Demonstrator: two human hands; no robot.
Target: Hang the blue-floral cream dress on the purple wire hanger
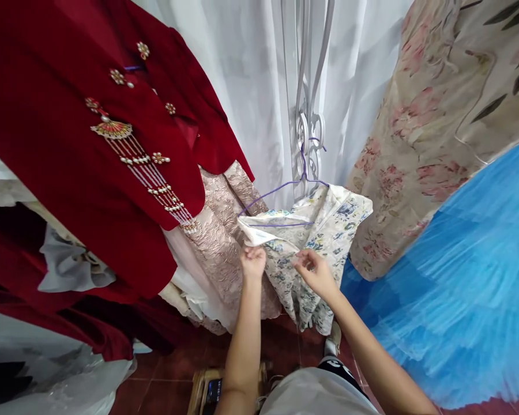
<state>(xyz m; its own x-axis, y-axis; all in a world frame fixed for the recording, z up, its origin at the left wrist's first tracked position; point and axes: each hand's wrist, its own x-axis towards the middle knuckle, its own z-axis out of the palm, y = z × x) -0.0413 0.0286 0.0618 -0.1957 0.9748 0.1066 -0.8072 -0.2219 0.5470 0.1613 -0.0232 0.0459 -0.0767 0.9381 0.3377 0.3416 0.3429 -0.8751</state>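
Note:
A white dress (328, 239) with a blue and yellow floral print hangs in front of me on a purple wire hanger (281, 185). One shoulder of it sits on the hanger's right arm. On the left, its white edge sags below the hanger, leaving the hanger's left arm bare. My left hand (254, 262) is closed on that sagging edge. My right hand (315, 270) pinches at the front edge near the neckline, with thumb and forefinger together; the cloth between them is hard to make out.
White scrolled metalwork (303, 127) stands behind the hanger, before a white curtain (251, 75). To the left hang a red jacket (155, 115) with beaded ornaments and a pink brocade garment (218, 230). A pink-flowered dress (398, 155) and blue tulle (450, 288) are at right. Below lies a red tiled floor (164, 374).

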